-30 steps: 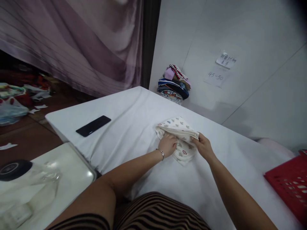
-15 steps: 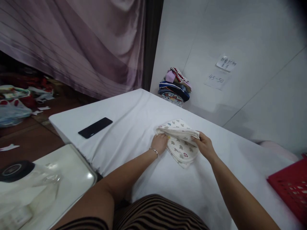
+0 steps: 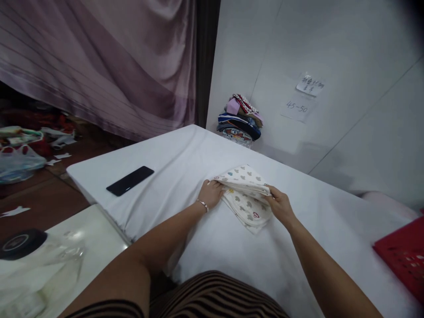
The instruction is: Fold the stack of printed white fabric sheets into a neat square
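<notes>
A partly folded white cloth (image 3: pixel 247 207) with grey, red, blue and yellow prints lies on the white-covered table (image 3: pixel 172 152). Its upper layer is lifted a little, so a gap shows between the folds. My left hand (image 3: pixel 211 193), with a bracelet at the wrist, grips the left end of the fold, the fingertips partly tucked under the fabric. At the opposite end, my right hand (image 3: pixel 280 204) pinches the edge of the upper layers between thumb and fingers. Whether the cloth is a garment cannot be made out.
A black phone (image 3: pixel 130 180) lies on the table's left part. Folded clothes (image 3: pixel 240 119) are stacked by the wall at the far edge. A red basket (image 3: pixel 402 254) stands at the right. On a white surface at lower left sit a black round object (image 3: pixel 23 244) and clear plastic.
My left hand has shifted slightly left with its end of the fold. The upper layer looks stretched wider between both hands. My right hand keeps its hold, and the view has shifted a little.
</notes>
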The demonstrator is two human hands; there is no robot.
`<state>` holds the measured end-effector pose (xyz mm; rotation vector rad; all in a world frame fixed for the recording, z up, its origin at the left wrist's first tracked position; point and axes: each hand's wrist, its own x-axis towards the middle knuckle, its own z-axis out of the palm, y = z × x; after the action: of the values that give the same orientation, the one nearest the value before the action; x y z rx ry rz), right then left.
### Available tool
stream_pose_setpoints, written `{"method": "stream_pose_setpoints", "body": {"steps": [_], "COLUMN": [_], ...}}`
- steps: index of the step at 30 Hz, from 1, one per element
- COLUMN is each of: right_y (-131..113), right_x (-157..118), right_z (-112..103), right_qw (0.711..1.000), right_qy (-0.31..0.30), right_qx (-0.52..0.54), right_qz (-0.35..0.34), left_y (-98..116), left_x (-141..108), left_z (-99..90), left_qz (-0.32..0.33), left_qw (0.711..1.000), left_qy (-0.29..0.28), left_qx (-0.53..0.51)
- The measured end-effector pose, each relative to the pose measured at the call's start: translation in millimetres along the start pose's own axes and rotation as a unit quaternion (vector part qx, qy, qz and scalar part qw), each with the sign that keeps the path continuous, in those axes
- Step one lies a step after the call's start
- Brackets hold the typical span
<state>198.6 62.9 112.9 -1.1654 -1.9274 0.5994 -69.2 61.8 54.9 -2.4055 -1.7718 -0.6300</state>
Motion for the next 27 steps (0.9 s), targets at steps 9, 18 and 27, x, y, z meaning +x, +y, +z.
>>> {"method": "stream_pose_setpoints", "body": {"steps": [9,18,27], "right_y": [29.6,37.7,38.9], "right_x": [-41.0,-53.4,-61.5], "right_z": [25.0,31.2,43.1], "right_qw": [0.971,0.942,0.945], "right_qy": [-0.118,-0.079,-0.079], "right_qx": [-0.134,-0.181,-0.175], "right_qz": [-0.161,-0.271,-0.265], "left_y": [-12.0,-33.9,-41.9], "left_x": [16.1,3.5,3.1], "left_z": [-4.8,-12.4,-12.4], "left_qz": [-0.005,0.117,0.122], "left_qw": [0.999,0.992,0.990], "left_qy": [-0.037,-0.044,-0.049], "left_qx": [0.014,-0.004,-0.055]}}
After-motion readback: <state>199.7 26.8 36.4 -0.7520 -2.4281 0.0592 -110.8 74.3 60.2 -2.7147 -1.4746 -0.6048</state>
